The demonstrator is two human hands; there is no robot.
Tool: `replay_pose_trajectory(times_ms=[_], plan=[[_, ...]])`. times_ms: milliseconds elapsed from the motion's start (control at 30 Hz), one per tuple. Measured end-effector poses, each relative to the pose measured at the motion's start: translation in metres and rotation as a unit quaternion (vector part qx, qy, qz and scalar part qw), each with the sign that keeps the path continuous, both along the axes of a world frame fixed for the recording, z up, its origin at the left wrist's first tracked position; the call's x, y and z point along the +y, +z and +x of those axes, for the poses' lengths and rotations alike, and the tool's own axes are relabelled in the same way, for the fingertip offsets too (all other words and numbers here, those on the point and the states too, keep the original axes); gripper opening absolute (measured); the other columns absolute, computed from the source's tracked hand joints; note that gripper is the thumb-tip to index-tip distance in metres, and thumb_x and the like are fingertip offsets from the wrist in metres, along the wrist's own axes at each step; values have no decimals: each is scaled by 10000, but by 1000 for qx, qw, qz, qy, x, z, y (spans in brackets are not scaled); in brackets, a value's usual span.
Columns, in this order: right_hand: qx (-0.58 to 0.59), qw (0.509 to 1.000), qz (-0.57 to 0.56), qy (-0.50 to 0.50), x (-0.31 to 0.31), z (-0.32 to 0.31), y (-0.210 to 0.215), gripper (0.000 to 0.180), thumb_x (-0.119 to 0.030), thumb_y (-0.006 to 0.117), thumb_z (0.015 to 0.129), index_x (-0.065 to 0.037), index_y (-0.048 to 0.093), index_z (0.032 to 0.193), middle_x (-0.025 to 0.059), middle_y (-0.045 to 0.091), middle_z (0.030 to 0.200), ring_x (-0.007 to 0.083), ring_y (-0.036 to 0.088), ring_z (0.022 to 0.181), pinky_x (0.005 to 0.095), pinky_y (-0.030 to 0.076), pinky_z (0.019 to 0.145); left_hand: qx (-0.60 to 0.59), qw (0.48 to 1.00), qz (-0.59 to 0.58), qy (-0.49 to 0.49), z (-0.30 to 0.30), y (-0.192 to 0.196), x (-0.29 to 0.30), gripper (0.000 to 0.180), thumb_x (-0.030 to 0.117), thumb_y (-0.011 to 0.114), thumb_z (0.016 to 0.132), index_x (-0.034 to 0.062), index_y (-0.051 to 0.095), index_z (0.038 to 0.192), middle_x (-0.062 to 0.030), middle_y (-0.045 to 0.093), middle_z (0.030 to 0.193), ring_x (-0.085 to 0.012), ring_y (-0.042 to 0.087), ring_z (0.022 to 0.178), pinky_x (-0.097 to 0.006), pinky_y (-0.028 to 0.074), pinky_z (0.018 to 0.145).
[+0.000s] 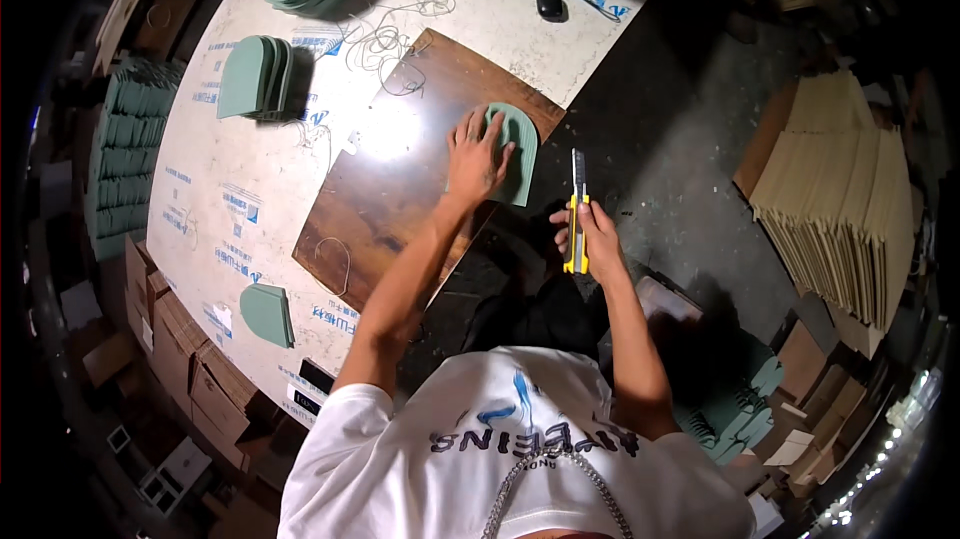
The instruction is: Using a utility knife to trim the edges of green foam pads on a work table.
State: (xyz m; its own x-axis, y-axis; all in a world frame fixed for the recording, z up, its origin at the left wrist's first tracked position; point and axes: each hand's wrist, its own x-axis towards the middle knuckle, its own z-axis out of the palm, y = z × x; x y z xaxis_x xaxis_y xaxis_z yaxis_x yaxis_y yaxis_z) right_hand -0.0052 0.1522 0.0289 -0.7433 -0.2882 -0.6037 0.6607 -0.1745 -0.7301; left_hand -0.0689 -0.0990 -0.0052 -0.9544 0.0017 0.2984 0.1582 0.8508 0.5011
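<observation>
My left hand [479, 154] lies with its fingers spread on a green arch-shaped piece [518, 154], close to the edge of a brown wood-grain board [400, 199]. Part of the piece is hidden under the hand. Out past the table edge, my right hand [592, 236] is wrapped round a yellow and grey utility knife [577, 229]. Its blade is extended and points away from me, apart from the green piece.
Stacks of green arch-shaped pieces stand on the white table [200, 209], with loose string [385, 49] between them and the board. A black computer mouse [550, 6] sits near the far edge. Stacked tan sheets [835, 209] are at the right; flattened cartons [190, 359] stand at the left.
</observation>
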Motion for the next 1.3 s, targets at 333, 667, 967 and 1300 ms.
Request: replay_pose_trajectory(times_ms=[333,667,967,1300], plan=[[-15,999,6,-32,-7,-18,-14,394,-320,429,1109,-82,485,1418,80,620,780,162,608,597,329,549,560,-3,975,-99,197,-82,-47,-2,394,307,525,1014,150,581,1372,-178,504,1459,-401,439,1349,-543,304,1098],[80,996,-44,20,-3,-36,-45,359,-176,412,1102,8,419,1410,104,586,883,140,579,620,310,521,565,9,975,-116,190,-86,-54,-13,374,348,470,1063,172,574,1377,-177,513,1453,-407,456,1359,-568,289,1133],[108,989,-46,89,4,-40,-44,392,-186,451,1097,16,411,1431,70,580,923,110,559,731,271,489,689,23,976,-127,173,-87,-59,-13,385,305,498,1047,151,542,1397,-196,511,1437,-429,446,1366,-605,278,1131],[507,672,479,247,11,-74,-50,525,-286,787,858,-123,669,1342,81,545,974,252,572,798,379,511,711,102,978,-140,119,-103,-69,-25,409,270,582,990,-27,513,1263,-301,591,1176,-452,546,1124,-636,362,1001]])
